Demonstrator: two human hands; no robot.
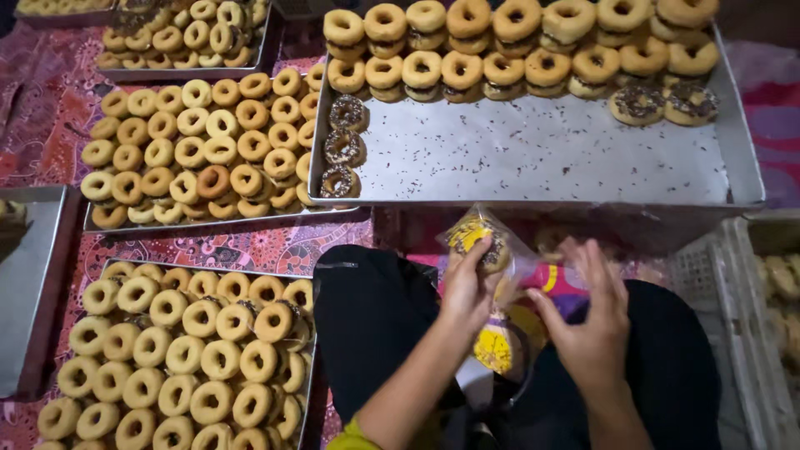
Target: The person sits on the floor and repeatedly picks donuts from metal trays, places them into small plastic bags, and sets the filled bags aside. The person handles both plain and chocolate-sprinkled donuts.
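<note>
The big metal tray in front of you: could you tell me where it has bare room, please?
The big tray is bare across its middle and near side, between the sprinkled doughnuts along its left wall and the stacked doughnuts along its far edge. The left-hand trays are packed full. Left hand holds a bagged doughnut; right hand is beside it.

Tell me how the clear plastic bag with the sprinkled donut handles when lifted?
The clear plastic bag looks thin and crinkled, so probably floppy and light. The left hand pinches it, suggesting the film is slippery. The sprinkled donut inside likely squashes easily.
</note>
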